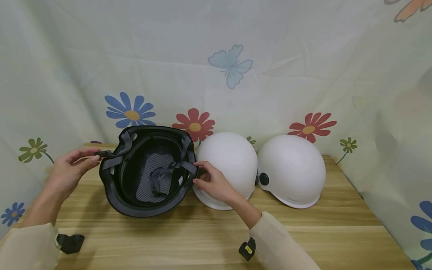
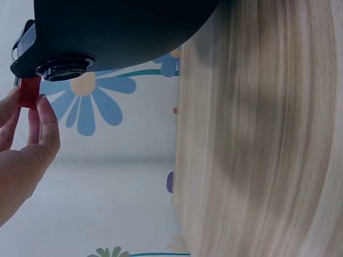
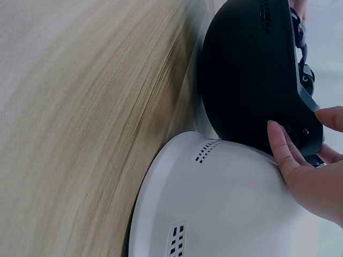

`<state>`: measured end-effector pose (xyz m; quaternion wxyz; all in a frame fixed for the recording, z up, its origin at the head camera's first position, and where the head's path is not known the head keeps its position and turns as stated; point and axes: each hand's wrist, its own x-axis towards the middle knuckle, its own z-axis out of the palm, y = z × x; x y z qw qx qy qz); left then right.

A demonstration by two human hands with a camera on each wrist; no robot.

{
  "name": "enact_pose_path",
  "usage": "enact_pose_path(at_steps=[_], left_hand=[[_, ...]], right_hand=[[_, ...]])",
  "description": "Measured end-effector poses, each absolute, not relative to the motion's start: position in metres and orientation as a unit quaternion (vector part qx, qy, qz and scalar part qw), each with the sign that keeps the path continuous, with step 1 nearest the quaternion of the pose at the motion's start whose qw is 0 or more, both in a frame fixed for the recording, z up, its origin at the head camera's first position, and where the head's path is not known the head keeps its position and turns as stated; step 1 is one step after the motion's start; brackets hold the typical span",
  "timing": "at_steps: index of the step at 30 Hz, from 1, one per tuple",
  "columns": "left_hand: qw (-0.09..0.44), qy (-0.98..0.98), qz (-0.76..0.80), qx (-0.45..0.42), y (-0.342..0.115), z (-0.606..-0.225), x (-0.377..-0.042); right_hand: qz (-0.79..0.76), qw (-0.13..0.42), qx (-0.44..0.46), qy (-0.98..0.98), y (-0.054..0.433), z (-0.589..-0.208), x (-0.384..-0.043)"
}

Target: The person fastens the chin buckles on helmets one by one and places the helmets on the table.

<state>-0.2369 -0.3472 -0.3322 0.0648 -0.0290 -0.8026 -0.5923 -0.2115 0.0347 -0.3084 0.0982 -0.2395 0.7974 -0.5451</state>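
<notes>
A black helmet (image 1: 143, 210) lies upside down on the table, its padded inside and grey chin straps (image 1: 125, 144) facing up. At its left side, my left hand (image 1: 68, 168) pinches a strap end with a dark buckle (image 1: 105, 153); in the left wrist view a red tab (image 2: 29, 93) shows between thumb and fingers. My right hand (image 1: 216, 183) grips the helmet's right rim, thumb on the edge and fingers against the outer shell in the right wrist view. Another strap piece (image 1: 158, 180) lies loose inside the helmet.
A white helmet (image 1: 227, 165) stands dome up against the black helmet's right side. Beside it is a second white helmet (image 1: 293, 168) with a black side disc. They rest on a wooden table (image 1: 303, 240) before a flowered curtain (image 1: 287, 56).
</notes>
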Motion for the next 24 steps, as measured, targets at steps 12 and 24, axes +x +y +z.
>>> enact_pose_path(at_steps=[12, 24], left_hand=[[0.077, -0.860, -0.504, -0.009, -0.338, -0.311, -0.227], [0.096, -0.874, -0.476, 0.007, -0.324, -0.298, -0.225]], right_hand=[[-0.539, 0.091, -0.240, 0.802, 0.034, -0.310, -0.213], [-0.537, 0.085, -0.241, 0.804, 0.033, -0.311, -0.214]])
